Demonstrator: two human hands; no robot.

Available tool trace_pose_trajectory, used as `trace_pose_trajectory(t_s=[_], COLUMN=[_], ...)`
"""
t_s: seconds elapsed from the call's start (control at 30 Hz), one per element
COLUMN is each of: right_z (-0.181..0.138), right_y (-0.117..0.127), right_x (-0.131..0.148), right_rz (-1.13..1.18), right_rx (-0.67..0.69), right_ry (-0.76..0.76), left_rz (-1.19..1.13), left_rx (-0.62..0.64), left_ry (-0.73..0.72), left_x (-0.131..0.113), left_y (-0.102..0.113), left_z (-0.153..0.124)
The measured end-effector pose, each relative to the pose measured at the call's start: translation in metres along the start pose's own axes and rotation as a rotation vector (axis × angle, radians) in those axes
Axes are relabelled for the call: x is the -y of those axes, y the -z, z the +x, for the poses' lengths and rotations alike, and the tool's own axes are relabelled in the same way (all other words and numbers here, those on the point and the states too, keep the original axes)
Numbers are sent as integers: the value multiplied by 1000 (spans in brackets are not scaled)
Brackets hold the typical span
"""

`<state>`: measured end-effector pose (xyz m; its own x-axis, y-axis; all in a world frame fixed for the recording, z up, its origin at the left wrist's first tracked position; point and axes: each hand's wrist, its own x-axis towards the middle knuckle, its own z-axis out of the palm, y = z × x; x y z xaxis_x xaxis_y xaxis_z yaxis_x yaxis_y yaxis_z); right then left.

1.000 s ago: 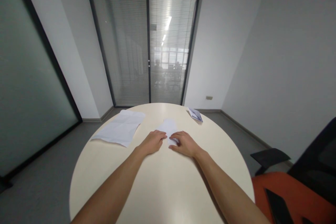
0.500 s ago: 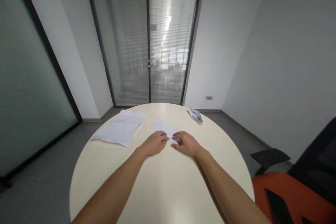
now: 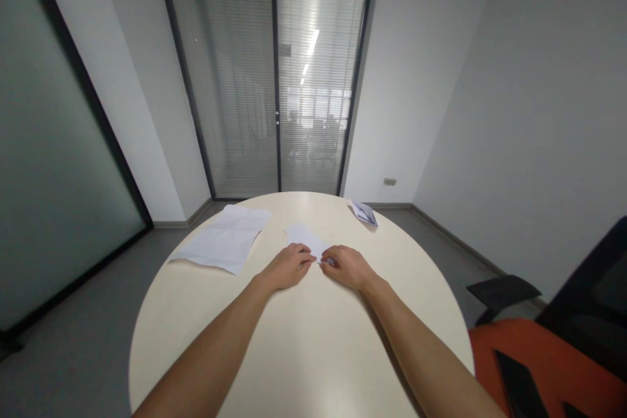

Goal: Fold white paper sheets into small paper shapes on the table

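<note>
A small sheet of white paper (image 3: 304, 235) lies on the round table, its near part under my fingers. My left hand (image 3: 289, 266) rests at its near left edge, the fingertips pressed together on the paper. On the other side, my right hand (image 3: 347, 266) pinches the near right edge between thumb and curled fingers. The two sets of fingertips are close together but apart. My fingers hide the near edge, so any fold there cannot be made out.
A larger, creased white sheet (image 3: 223, 238) lies at the left of the cream table (image 3: 304, 339). Toward the far right edge is a folded printed paper (image 3: 364, 213). An orange chair (image 3: 548, 366) with black armrests stands at the right, close to the table.
My right thumb and fingers have closed together on the paper's near right edge. My left hand has hardly moved, and the other papers lie where they were.
</note>
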<state>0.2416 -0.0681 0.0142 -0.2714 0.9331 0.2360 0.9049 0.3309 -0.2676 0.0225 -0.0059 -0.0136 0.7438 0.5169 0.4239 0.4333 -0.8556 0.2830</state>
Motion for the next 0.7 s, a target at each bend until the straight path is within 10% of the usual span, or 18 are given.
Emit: trace_pose_trajectory(t_s=[0.7], right_z=[4], right_y=[-7], right_x=[-5], right_rz=[66], right_rx=[-55], right_ry=[-116], left_rz=[45], left_rx=[10], left_ry=[17], left_x=[-3], left_y=[1], left_z=[2])
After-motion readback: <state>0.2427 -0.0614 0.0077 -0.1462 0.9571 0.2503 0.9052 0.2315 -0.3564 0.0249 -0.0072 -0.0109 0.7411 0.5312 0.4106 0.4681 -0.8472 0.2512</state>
